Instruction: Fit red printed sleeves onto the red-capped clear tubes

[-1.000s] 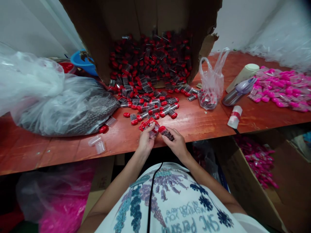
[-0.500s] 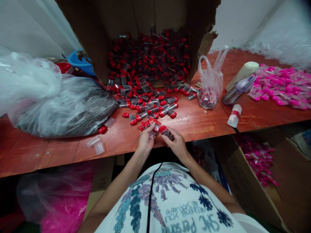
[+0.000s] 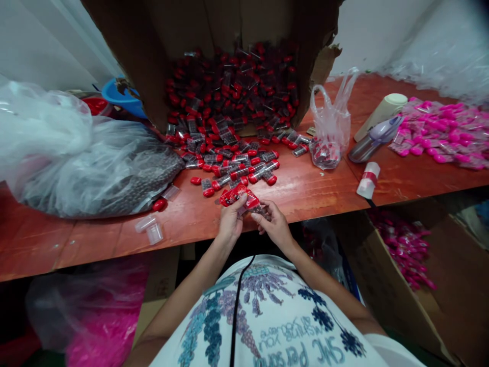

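Observation:
My left hand (image 3: 231, 216) is closed, its thumb pressing on red printed pieces (image 3: 233, 195) that look like clear-edged plastic sleeves or labels. My right hand (image 3: 273, 224) pinches a small clear container (image 3: 260, 209) with dark contents. A red printed piece lies against the container and hides its cap end; whether it is around it or only over it I cannot tell. Just beyond my hands, a pile of red-capped clear containers (image 3: 240, 172) filled with dark bits spreads from a cardboard box (image 3: 153, 66) lying open toward me.
A big clear bag of dark beads (image 3: 114, 173) sits left, near loose clear tubes (image 3: 154, 233). To the right are a small plastic bag (image 3: 330, 127), a purple-lidded bottle (image 3: 374, 140), a white roll (image 3: 369, 181) and pink-capped packets (image 3: 446, 132). The table's front edge runs below my hands.
The red-capped container in my right hand has met the red printed piece in my left hand, and its red cap is now hidden. The view has shifted slightly.

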A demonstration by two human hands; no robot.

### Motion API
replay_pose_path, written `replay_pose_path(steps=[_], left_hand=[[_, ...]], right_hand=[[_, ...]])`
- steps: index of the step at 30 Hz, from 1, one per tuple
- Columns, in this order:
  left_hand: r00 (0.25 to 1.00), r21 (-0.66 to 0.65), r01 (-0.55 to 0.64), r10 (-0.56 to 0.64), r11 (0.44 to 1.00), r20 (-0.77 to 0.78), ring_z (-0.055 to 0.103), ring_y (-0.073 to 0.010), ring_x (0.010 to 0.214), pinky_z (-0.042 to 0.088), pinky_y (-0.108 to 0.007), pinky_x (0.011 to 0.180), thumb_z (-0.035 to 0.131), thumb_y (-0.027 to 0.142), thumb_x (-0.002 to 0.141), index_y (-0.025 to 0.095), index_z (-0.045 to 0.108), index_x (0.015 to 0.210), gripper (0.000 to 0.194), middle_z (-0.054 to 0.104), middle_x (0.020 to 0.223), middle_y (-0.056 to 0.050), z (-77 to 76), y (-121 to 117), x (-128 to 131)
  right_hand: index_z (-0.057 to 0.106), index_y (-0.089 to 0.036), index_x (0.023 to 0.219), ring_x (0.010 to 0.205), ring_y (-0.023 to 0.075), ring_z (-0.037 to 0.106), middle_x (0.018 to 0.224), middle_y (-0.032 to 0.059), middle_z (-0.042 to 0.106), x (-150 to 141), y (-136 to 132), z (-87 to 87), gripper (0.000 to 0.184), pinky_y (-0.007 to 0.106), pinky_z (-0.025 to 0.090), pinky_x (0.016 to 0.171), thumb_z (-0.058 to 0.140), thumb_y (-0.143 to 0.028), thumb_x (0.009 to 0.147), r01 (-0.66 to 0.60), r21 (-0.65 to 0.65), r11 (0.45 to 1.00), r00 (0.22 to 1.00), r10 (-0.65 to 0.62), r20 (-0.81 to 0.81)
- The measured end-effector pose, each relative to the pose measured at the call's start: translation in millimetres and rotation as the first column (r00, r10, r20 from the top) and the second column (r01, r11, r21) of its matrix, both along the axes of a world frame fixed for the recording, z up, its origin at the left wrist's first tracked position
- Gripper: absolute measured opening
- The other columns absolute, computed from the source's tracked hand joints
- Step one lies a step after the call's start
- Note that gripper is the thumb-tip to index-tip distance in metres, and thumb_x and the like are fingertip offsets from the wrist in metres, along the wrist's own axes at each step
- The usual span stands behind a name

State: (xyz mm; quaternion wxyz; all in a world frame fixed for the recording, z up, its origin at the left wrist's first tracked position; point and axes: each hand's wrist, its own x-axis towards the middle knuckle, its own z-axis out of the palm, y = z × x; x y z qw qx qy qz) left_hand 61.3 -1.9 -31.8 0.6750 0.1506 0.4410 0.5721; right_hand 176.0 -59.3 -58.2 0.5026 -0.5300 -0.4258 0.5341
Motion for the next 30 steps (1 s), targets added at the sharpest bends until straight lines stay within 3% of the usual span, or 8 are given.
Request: replay_pose_path(steps=[6,11,15,22,27,30], left_hand=[[0.995,0.181,0.050,-0.034,0.982,-0.090,0.063,-0.0122,0.066,0.050,-0.025,0.069,0.081,0.012,0.054,0.015,0.065,0.075,0.026,0.068,0.071,0.001,4.5,-4,0],[0.991,0.218,0.070,-0.043,0.973,-0.127,0.063,-0.0120,0.067,0.050,-0.025,0.070,0.080,0.017,0.058,0.016,0.066,0.078,0.024,0.068,0.077,0.000,5.8,-8,0],[0.971,0.258,0.160,-0.104,0.953,-0.216,0.062,-0.0125,0.065,0.050,-0.025,0.066,0.080,0.016,0.056,0.015,0.065,0.075,0.025,0.066,0.074,0.000,8.3,-11,0],[0.958,0.262,0.148,-0.072,0.954,-0.279,0.060,-0.0123,0.063,0.050,-0.026,0.065,0.080,0.018,0.056,0.016,0.065,0.078,0.027,0.065,0.072,0.002,9.8,-11,1],[0.936,0.260,0.246,-0.159,0.934,-0.313,0.061,-0.0149,0.066,0.050,-0.028,0.069,0.082,0.017,0.052,0.014,0.066,0.076,0.028,0.067,0.073,-0.001,14.1,-9,1],[0.916,0.251,0.302,-0.207,0.920,-0.343,0.059,-0.0141,0.063,0.048,-0.026,0.066,0.082,0.016,0.050,0.014,0.065,0.068,0.025,0.065,0.067,0.000,18.2,-8,0]], right_hand=[[0.057,-0.024,0.115,0.050,0.0082,0.051,0.073,-0.0031,0.056,3,-1,6.6,0.041,0.019,0.050,0.043,0.064,-0.037,0.077,0.044,0.025,0.999,0.999,-0.044,0.001],[0.059,-0.024,0.114,0.051,0.0093,0.050,0.073,-0.0026,0.056,2,-2,6.9,0.041,0.020,0.048,0.041,0.065,-0.037,0.075,0.090,0.028,0.996,0.996,-0.090,0.008],[0.058,-0.024,0.116,0.051,0.0102,0.051,0.073,-0.0019,0.058,3,-3,4.4,0.044,0.021,0.047,0.041,0.065,-0.038,0.075,0.083,0.025,0.996,0.997,-0.083,0.002],[0.064,-0.027,0.114,0.081,0.0157,0.060,0.100,0.0031,0.063,7,-5,9.5,0.037,0.026,0.052,0.071,0.065,-0.031,0.077,0.095,0.242,0.966,0.968,-0.146,0.205],[0.059,-0.023,0.110,0.055,0.0110,0.053,0.081,-0.0005,0.061,7,-4,7.4,0.041,0.022,0.048,0.044,0.068,-0.038,0.073,0.079,0.038,0.996,0.997,-0.080,0.020],[0.057,-0.022,0.098,0.052,0.0100,0.051,0.075,-0.0029,0.058,8,-4,7.4,0.036,0.020,0.045,0.040,0.070,-0.039,0.070,0.075,-0.014,0.997,0.996,-0.075,-0.052]])
